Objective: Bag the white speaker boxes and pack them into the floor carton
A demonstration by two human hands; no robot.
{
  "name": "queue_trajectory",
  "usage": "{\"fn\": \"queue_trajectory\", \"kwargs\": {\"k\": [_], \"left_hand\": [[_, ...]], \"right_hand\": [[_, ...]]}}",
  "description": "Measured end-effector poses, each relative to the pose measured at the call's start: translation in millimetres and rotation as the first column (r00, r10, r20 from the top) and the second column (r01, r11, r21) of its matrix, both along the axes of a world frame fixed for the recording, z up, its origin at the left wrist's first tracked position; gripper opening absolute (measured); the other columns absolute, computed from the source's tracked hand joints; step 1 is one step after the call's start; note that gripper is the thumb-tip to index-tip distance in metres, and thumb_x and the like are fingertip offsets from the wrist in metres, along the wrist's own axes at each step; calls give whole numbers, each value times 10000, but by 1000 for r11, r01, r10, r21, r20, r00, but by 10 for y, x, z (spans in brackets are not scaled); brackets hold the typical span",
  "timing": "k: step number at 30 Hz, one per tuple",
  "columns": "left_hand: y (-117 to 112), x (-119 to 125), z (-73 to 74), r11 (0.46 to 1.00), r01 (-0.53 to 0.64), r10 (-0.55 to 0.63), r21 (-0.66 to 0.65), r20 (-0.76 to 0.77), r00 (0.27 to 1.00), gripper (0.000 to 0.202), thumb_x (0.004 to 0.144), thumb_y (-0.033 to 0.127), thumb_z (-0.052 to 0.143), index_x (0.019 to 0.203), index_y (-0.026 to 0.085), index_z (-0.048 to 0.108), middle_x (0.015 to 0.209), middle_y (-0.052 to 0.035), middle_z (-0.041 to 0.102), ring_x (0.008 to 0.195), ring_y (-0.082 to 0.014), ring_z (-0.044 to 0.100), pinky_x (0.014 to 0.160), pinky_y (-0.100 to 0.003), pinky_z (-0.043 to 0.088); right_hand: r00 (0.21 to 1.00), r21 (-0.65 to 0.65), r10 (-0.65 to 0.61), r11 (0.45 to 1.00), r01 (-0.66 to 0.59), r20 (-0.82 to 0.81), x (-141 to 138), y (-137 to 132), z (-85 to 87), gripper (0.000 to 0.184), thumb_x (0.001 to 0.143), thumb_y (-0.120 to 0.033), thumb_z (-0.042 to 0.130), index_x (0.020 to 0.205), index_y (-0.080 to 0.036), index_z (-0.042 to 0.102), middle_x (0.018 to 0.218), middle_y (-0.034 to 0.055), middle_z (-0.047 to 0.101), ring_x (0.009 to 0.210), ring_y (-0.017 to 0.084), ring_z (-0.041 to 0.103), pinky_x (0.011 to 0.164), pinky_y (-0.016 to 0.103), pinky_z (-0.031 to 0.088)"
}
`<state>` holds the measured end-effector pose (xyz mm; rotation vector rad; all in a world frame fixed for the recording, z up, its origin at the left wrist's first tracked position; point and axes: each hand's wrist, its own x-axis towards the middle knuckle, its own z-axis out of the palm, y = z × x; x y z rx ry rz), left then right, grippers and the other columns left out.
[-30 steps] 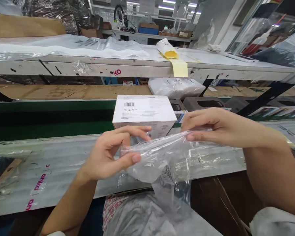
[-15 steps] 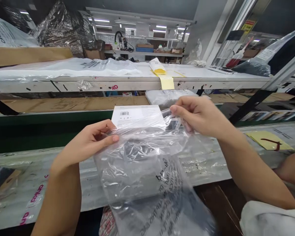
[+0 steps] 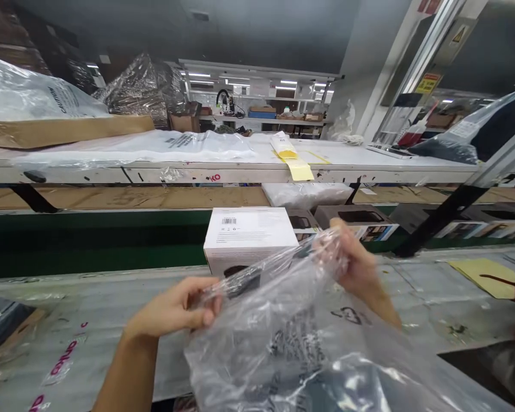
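A clear plastic bag (image 3: 283, 343) with dark printed text hangs between my two hands, its upper edge stretched across them. My left hand (image 3: 184, 303) pinches that edge at the left, thumb against fingers. At the right, my right hand (image 3: 352, 263) grips the bag's other upper corner; it is somewhat blurred. Through the lower part of the bag something dark bluish shows, which I cannot make out. Just beyond the bag stands a white box (image 3: 251, 232) with a barcode and small print on top; the bag covers part of its front.
Several grey boxes (image 3: 354, 216) with picture sides line the green belt (image 3: 90, 243). A yellow sheet (image 3: 493, 277) lies at the right of the plastic-covered bench (image 3: 111, 337). Above runs a white shelf (image 3: 223, 153) holding plastic sheeting. A slanted post (image 3: 446, 214) stands at the right.
The bag and both hands sit lower in view, the right hand turned. The white box's front now shows beyond the bag's edge. The whole view has tilted upward.
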<state>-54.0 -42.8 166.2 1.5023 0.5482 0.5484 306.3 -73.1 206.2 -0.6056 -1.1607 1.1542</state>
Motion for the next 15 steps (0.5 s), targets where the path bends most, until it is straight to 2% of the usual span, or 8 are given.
{"fn": "queue_trajectory", "kwargs": {"k": [2, 4, 7, 8, 9, 10, 13, 15], "left_hand": [[28, -118, -44, 998, -63, 63, 10, -54, 997, 475, 829, 614, 868, 785, 184, 672, 633, -18, 629, 492, -126, 510, 452, -227, 375], [140, -142, 5, 936, -344, 341, 81, 46, 939, 463, 853, 599, 847, 748, 196, 643, 597, -5, 615, 490, -128, 506, 476, -230, 370], [479, 35, 189, 679, -710, 676, 189, 216, 704, 452, 828, 539, 880, 718, 202, 599, 588, 46, 555, 536, -109, 475, 544, -215, 376], [627, 135, 252, 603, -769, 729, 212, 245, 639, 447, 801, 513, 902, 715, 201, 595, 605, 59, 542, 561, -103, 468, 563, -208, 374], [781, 242, 304, 567, -798, 755, 204, 259, 603, 449, 770, 498, 921, 707, 201, 590, 622, 67, 532, 581, -100, 463, 575, -205, 371], [935, 348, 342, 573, -803, 761, 165, 256, 596, 453, 739, 496, 933, 701, 201, 591, 637, 69, 532, 596, -100, 466, 583, -207, 375], [1308, 575, 364, 688, -726, 711, -13, 217, 669, 442, 683, 524, 923, 693, 201, 621, 658, 47, 577, 615, -122, 517, 605, -236, 425], [1433, 619, 313, 722, -689, 685, -69, 211, 697, 431, 633, 515, 926, 692, 186, 654, 658, 15, 626, 623, -148, 554, 617, -263, 454]], "right_hand": [[988, -114, -64, 990, 80, 138, 22, 73, -179, 545, 829, -611, 846, 744, -272, 428, 557, -100, 345, 472, 119, 297, 464, 246, 319], [960, -138, -127, 977, 165, 250, 29, 171, -309, 541, 814, -652, 842, 750, -272, 462, 553, -99, 376, 465, 116, 315, 462, 253, 329], [932, -106, -147, 976, 192, 332, -9, 341, -377, 561, 798, -688, 834, 712, -263, 478, 575, -68, 452, 497, 135, 408, 491, 284, 391], [921, -83, -162, 975, 204, 355, -26, 402, -371, 574, 810, -700, 817, 692, -260, 468, 582, -59, 462, 511, 138, 424, 501, 288, 398], [907, -53, -187, 973, 223, 377, -39, 466, -356, 587, 836, -711, 787, 677, -259, 449, 585, -58, 449, 517, 134, 416, 503, 285, 390], [890, -16, -217, 970, 244, 400, -47, 532, -332, 595, 870, -716, 752, 670, -258, 428, 589, -62, 422, 521, 127, 392, 501, 279, 372], [818, 130, -313, 949, 287, 482, -31, 736, -219, 594, 992, -700, 625, 681, -254, 385, 609, -76, 340, 527, 113, 329, 498, 263, 336], [748, 243, -337, 940, 238, 572, -10, 839, -101, 567, 1062, -665, 552, 703, -242, 436, 619, -72, 373, 523, 106, 360, 496, 251, 359]]}}
